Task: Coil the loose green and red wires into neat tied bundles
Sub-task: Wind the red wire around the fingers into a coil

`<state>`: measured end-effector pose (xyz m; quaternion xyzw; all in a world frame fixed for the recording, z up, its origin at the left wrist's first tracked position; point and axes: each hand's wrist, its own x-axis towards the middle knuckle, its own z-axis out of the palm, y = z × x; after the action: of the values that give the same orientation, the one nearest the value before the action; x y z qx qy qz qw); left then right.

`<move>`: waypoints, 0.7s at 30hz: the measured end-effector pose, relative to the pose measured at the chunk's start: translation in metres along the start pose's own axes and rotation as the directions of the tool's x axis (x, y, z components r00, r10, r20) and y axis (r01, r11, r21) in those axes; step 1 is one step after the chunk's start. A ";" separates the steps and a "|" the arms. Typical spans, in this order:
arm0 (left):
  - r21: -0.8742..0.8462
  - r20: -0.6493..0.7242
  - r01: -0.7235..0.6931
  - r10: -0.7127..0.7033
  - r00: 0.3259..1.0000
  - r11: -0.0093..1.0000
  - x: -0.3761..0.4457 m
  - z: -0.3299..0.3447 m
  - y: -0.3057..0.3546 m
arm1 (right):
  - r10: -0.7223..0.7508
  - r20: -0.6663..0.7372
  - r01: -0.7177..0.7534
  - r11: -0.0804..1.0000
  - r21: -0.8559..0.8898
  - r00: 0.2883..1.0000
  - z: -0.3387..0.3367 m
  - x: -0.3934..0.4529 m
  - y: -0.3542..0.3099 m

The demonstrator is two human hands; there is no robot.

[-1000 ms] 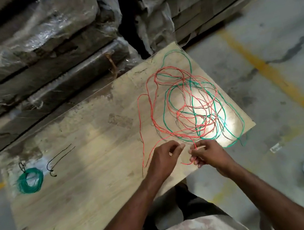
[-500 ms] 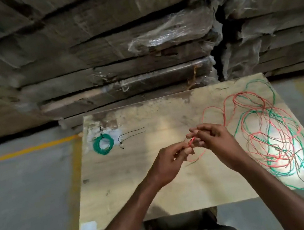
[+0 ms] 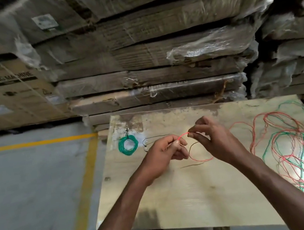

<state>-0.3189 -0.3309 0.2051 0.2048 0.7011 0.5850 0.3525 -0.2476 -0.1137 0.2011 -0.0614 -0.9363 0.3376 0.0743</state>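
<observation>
head view | left hand (image 3: 163,152) and right hand (image 3: 210,139) each pinch the red wire (image 3: 183,135), grip closed, above the desk (image 3: 180,199) | loose red-green tangle (image 3: 302,150) lies right (finished green coil (image 3: 128,145) far left)

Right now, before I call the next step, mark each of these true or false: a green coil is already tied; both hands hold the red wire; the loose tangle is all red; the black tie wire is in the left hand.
1. A finished green coil lies on the board. True.
2. Both the left hand and the right hand pinch the red wire. True.
3. The loose tangle is all red. False: red and green strands are mixed.
4. The black tie wire is in the left hand. False: it lies on the board beside the coil.
</observation>
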 end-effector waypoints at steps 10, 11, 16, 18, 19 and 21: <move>-0.129 -0.075 -0.022 0.012 0.997 0.991 0.028 0.036 0.026 | -0.017 -0.093 0.025 0.996 0.086 0.996 -0.037 0.007 0.013; -0.183 -0.052 -0.018 0.009 0.999 0.983 0.029 0.038 0.028 | -0.021 -0.088 0.030 0.994 0.106 0.996 -0.042 0.006 0.017; -0.415 -0.004 -0.016 0.016 1.000 0.910 0.034 0.051 0.036 | -0.025 -0.074 0.036 0.988 0.152 0.997 -0.057 0.002 0.043; -0.470 -0.040 -0.016 -0.003 0.999 0.883 0.036 0.056 0.039 | -0.001 -0.077 0.014 0.987 0.161 0.997 -0.058 -0.001 0.055; -0.514 -0.055 -0.010 -0.021 0.998 0.858 0.036 0.057 0.040 | 0.014 -0.080 0.000 0.985 0.175 0.997 -0.057 -0.003 0.061; -0.621 -0.077 -0.005 -0.054 0.996 0.784 0.037 0.060 0.044 | 0.047 -0.081 -0.029 0.977 0.212 0.996 -0.055 -0.007 0.072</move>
<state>-0.3051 -0.2544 0.2345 0.0418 0.4877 0.7869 0.3757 -0.2264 -0.0256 0.1966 -0.0856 -0.8899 0.4332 0.1140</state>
